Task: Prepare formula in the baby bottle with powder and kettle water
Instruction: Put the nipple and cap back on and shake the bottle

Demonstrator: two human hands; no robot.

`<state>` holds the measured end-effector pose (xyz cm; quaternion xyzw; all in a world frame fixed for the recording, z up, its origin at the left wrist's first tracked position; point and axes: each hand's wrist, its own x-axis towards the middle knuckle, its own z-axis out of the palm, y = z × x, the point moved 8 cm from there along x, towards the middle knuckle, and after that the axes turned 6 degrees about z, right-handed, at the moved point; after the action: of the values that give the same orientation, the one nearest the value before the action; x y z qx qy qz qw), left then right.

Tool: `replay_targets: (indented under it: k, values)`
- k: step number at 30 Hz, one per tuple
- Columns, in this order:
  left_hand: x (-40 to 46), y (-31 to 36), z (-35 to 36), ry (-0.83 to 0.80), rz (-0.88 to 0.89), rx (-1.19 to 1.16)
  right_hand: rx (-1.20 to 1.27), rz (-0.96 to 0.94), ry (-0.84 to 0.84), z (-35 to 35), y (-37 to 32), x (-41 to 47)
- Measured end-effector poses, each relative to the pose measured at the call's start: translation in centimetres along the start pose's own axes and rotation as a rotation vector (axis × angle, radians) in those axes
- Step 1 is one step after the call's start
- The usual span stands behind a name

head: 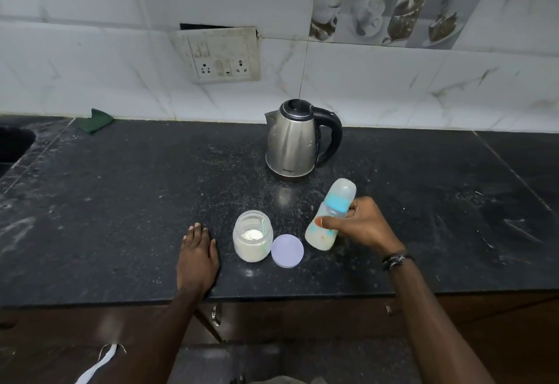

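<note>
Your right hand (358, 226) grips baby bottle (328, 217) around middle, fingers curled, bottle tilted above bench (121, 202), cap on, milky liquid inside. Left hand (198, 255) flat on bench, fingers spread, beside open powder jar (252, 237); jar lid (287, 250) lies alongside. Kettle (292, 140) stands behind. Step looks like mixing, possibly shaking. Next: keep firm hold, check powder dissolved.
</note>
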<state>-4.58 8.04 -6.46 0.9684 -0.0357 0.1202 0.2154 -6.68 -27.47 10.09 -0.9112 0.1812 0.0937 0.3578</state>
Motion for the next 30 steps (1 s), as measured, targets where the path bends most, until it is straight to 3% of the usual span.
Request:
replay_targets:
  k: [2,5,10,12,14,19,21,24,27,28,30]
  values:
    - [-0.1,0.0,0.2,-0.012,-0.007,0.001,-0.051,0.055,0.083,-0.8,0.3,0.1]
    - [-0.1,-0.1,0.0,-0.009,-0.008,-0.001,-0.04,0.061,-0.008,0.0,0.5,-0.2]
    - [-0.2,0.1,0.1,-0.023,-0.008,-0.001,-0.185,0.128,0.054,-0.6,0.8,-0.3]
    - [-0.1,0.0,0.0,-0.008,0.0,0.002,-0.078,0.112,-0.051,0.5,1.0,-0.3]
    - [0.1,0.1,-0.1,-0.001,0.003,0.001,0.019,0.11,-0.029,0.7,1.1,-0.2]
    - [0.0,0.0,0.0,0.0,0.001,0.005,-0.224,0.17,-0.014,0.3,1.1,-0.2]
    - [0.1,0.1,-0.1,-0.002,-0.001,0.005,-0.162,0.157,0.05,-0.4,1.2,0.0]
    - [-0.1,0.1,0.0,-0.011,-0.005,0.01,0.003,0.107,-0.069,0.0,1.0,0.4]
    - [-0.1,0.2,-0.3,-0.003,0.001,0.01,-0.119,0.118,-0.028,-0.8,0.7,0.0]
    - [0.0,0.2,-0.3,-0.011,-0.003,0.009,-0.123,0.098,0.021,-1.2,0.6,0.1]
    - [0.0,0.1,-0.2,-0.018,-0.006,0.009,-0.027,0.041,-0.038,-0.8,0.2,0.4]
